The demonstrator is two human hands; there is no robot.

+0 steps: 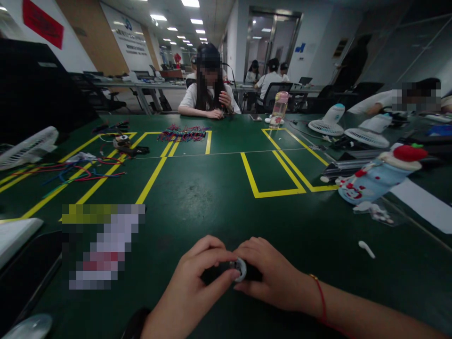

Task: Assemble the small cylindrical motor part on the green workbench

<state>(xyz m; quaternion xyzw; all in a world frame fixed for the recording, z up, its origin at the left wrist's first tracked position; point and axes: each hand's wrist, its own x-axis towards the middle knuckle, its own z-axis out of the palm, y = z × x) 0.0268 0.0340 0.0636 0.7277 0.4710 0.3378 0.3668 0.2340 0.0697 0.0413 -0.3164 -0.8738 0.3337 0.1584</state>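
Table [197, 197], dark green, running well past my reach, marked out in rectangles by yellow tape [278, 193]. White desk fans [325, 126] at the far right. Nearer, same side: pale blue strawberry-topped cup [374, 181], looks tilted. Clear bottle with pink cap [278, 113] farther back. Heap of red and blue wires [183, 134] at the far left of centre. All well apart from my work.

Hands next. Left hand [187, 278]: thumb and forefinger pinched at the open face of a small round part [242, 269]. Right hand [273, 270]: fingers above, thumb below, closed on the same part from the other side. Tips of both close together.

White stem-shaped piece [366, 249] lies on the table to the right, touching neither hand. Best left there, in plain sight.

Smallest last: the round part, pale rim, dark inside, between both sets of fingertips over the near part of the table. Inner detail too small to read. My judgement: let the right anchor the rim and the left do the fine work. Open face towards me, pressure light and square, everything low in case it slips.
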